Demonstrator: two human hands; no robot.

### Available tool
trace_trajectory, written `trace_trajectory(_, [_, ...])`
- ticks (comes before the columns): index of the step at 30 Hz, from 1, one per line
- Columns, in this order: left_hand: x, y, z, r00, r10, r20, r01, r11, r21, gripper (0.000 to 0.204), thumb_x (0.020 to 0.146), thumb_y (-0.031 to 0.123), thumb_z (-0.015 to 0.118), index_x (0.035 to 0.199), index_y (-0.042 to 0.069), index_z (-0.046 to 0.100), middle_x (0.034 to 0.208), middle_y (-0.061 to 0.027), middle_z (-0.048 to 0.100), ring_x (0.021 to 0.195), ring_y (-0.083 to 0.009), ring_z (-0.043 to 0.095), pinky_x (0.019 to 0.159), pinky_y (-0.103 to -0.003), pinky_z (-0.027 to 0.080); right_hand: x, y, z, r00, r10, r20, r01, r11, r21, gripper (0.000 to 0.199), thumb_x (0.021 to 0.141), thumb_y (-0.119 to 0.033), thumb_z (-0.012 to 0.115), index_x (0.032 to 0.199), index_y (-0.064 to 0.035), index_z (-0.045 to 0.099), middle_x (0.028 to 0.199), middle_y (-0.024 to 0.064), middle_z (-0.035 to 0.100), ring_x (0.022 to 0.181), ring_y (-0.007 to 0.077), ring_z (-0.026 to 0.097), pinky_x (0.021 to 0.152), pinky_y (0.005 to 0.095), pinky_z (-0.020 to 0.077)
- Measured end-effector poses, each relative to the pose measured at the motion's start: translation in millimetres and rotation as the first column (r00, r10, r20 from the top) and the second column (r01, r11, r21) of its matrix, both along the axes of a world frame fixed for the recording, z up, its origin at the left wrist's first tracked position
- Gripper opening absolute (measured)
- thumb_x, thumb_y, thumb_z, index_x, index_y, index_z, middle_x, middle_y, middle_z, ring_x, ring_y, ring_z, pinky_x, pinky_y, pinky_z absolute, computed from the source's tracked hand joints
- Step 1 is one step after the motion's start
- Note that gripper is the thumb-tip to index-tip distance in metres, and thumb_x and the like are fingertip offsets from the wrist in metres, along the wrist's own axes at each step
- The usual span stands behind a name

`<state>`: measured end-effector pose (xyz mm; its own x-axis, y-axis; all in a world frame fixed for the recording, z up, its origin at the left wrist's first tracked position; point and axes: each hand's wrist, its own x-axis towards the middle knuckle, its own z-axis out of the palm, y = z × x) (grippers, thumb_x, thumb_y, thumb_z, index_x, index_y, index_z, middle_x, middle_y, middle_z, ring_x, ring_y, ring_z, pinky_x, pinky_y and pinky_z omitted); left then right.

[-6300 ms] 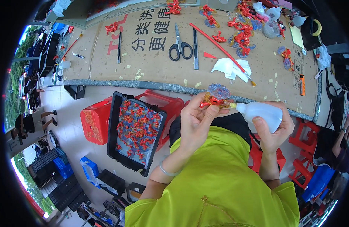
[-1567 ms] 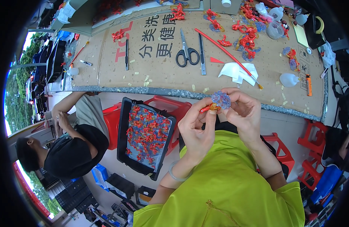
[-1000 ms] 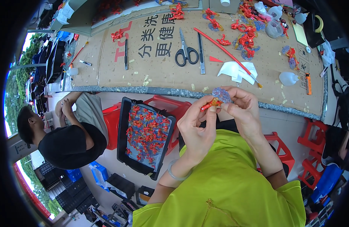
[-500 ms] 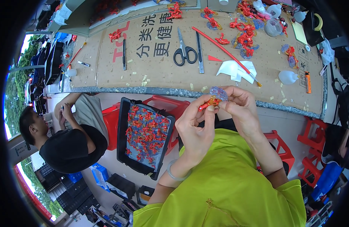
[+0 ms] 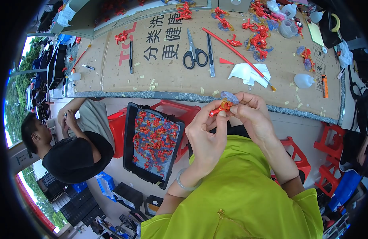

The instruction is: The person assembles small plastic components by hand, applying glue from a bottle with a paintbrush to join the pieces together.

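Observation:
Between my two hands, just off the table's near edge, is a small plastic figurine (image 5: 225,105) in red, clear orange and translucent purple-blue. My left hand (image 5: 207,133) pinches its red and orange end between thumb and fingers. On the other side, my right hand (image 5: 253,116) has thumb and fingers closed on it near the purple-blue part. Fingertips cover some of the piece. To the left, a black tray (image 5: 129,148) holds many similar figurines, resting on a red stool (image 5: 183,113).
Cardboard covers the table (image 5: 112,79). On it lie scissors (image 5: 195,55), a craft knife (image 5: 210,55), a long red brush (image 5: 235,51), white tissue (image 5: 247,74), a squeeze bottle (image 5: 303,81) and more figurines (image 5: 259,40). A seated person (image 5: 72,155) is at the left.
The figurine has turned slightly between my fingers, and my right hand has shifted a little. My left hand stays almost still; the table looks the same.

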<state>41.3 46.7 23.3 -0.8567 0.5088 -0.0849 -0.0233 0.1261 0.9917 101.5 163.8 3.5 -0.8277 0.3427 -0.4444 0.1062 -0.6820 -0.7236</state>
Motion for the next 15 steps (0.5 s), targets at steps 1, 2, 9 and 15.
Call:
trace_trajectory(1, [0.0, 0.2, 0.8, 1.000, 0.003, 0.002, -0.003, 1.000, -0.003, 0.020, 0.088, -0.004, 0.052, 0.107, -0.011, 0.054, 0.093, -0.0136, 0.065, 0.081, -0.0132, 0.064, 0.074, -0.025, 0.055, -0.6, -0.6, 1.2, 1.000, -0.012, -0.017, 0.012, 1.000, -0.008, 0.015, 0.080, -0.005, 0.059, 0.093, 0.0018, 0.063, 0.085, 0.0064, 0.066, 0.076, 0.0082, 0.061, 0.070, 0.0203, 0.0456])
trace_trajectory(2, [0.0, 0.0, 1.0, 1.000, 0.003, 0.002, -0.003, 1.000, -0.003, 0.020, 0.088, -0.004, 0.052, 0.107, -0.011, 0.054, 0.093, -0.0136, 0.065, 0.081, -0.0132, 0.064, 0.074, -0.025, 0.055, -0.7, -0.8, 1.1, 1.000, -0.012, -0.017, 0.012, 1.000, -0.009, 0.015, 0.080, -0.005, 0.059, 0.093, 0.0018, 0.063, 0.085, 0.0064, 0.066, 0.076, 0.0082, 0.061, 0.070, 0.0203, 0.0456])
trace_trajectory(9, [-1.8, 1.5, 4.3, 0.995, 0.012, 0.098, -0.013, 1.000, 0.012, 0.019, 0.088, -0.003, 0.053, 0.104, -0.012, 0.056, 0.090, -0.0148, 0.066, 0.078, -0.0152, 0.066, 0.069, -0.024, 0.056, -1.2, -0.5, -2.0, 1.000, -0.022, -0.014, 0.021, 0.993, -0.116, 0.009, 0.080, -0.006, 0.058, 0.086, 0.0004, 0.062, 0.080, 0.0058, 0.064, 0.074, 0.0089, 0.060, 0.070, 0.0227, 0.0473])
trace_trajectory(15, [-4.7, 0.2, 4.2, 0.992, 0.015, 0.124, -0.013, 1.000, -0.010, 0.018, 0.087, -0.003, 0.054, 0.102, -0.011, 0.057, 0.087, -0.0146, 0.066, 0.077, -0.0155, 0.067, 0.067, -0.024, 0.056, -4.5, -1.7, -1.5, 1.000, -0.009, 0.026, 0.013, 0.989, -0.145, 0.007, 0.080, -0.008, 0.059, 0.080, -0.0021, 0.062, 0.077, 0.0041, 0.063, 0.069, 0.0076, 0.056, 0.069, 0.0231, 0.0471])
